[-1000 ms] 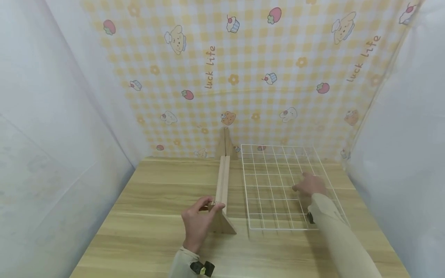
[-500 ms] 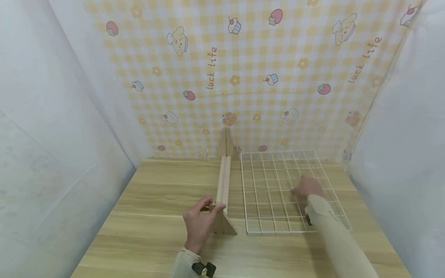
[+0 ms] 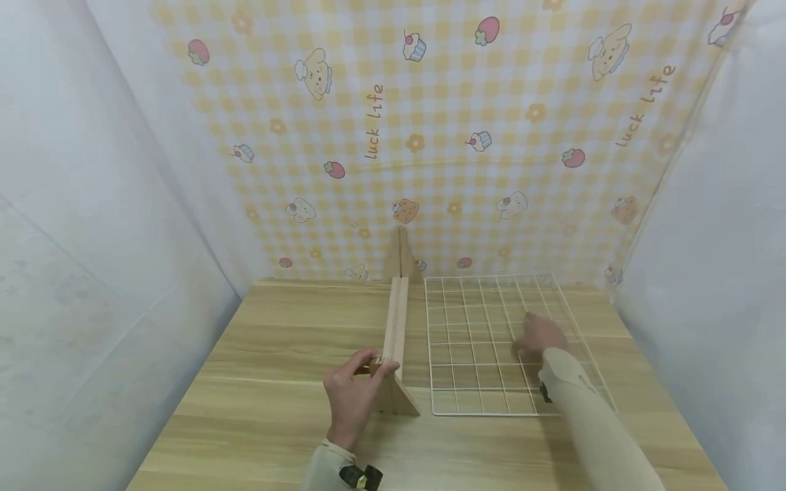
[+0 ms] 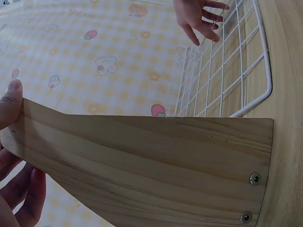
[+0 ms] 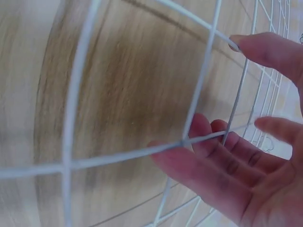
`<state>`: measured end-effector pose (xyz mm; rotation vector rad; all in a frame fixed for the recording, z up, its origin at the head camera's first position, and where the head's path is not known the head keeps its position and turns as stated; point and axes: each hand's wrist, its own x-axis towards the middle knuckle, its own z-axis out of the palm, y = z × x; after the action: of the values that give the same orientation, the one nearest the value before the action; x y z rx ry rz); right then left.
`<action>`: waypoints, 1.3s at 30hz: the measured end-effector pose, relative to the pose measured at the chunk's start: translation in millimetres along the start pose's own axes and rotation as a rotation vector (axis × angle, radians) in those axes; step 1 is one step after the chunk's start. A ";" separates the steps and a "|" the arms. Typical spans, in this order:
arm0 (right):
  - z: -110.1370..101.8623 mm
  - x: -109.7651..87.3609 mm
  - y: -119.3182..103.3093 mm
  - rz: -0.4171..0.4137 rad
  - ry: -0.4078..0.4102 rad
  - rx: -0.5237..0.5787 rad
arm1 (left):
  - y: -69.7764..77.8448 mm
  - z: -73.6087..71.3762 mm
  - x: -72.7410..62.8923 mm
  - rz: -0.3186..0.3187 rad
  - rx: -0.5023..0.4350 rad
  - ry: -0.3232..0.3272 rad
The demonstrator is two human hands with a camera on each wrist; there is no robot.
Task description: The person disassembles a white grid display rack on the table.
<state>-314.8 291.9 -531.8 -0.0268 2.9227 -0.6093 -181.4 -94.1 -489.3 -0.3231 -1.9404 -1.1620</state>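
A long wooden stand (image 3: 396, 320) with upright end panels stands on the table. My left hand (image 3: 351, 395) pinches the top of its near panel; in the left wrist view the thumb and fingers lie on either side of the panel (image 4: 156, 156), which has two bolts near its base. To the right lies a white wire grid (image 3: 479, 365), low over the tabletop. My right hand (image 3: 540, 335) is over its right half. In the right wrist view, the right hand (image 5: 270, 165) has loosely spread fingers at the wires, and its thumb tip meets one wire.
The wood-grain tabletop (image 3: 264, 402) extends left of the stand and in front of it. A yellow checked cloth (image 3: 454, 102) hangs behind, close to the stand's far panel. White sheets (image 3: 74, 273) enclose both sides.
The wire grid has come down toward the tabletop and shifted slightly left, its near edge now nearer the front. My right hand moved a little left. The left hand keeps its grip.
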 end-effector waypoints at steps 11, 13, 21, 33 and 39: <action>3.2 -0.1 7.9 -0.026 -0.057 -0.016 | 1.7 0.8 -2.7 -0.044 0.010 -0.008; 2.7 0.8 7.4 -0.028 -0.063 -0.014 | 1.9 0.9 -2.9 -0.038 0.006 -0.004; -2.0 0.9 0.4 -0.045 -0.072 0.026 | 2.6 0.9 -2.8 -0.030 0.021 0.000; -0.4 1.3 -12.1 -0.063 -0.082 -0.085 | -0.1 3.2 -4.1 -0.049 0.026 -0.002; -1.5 -3.6 -21.2 -0.021 -0.083 -0.114 | 0.3 4.2 -3.5 -0.041 0.025 -0.002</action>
<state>-311.7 273.3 -521.5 -0.0939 2.8764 -0.4328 -181.2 -89.8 -492.7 -0.2722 -1.9697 -1.1634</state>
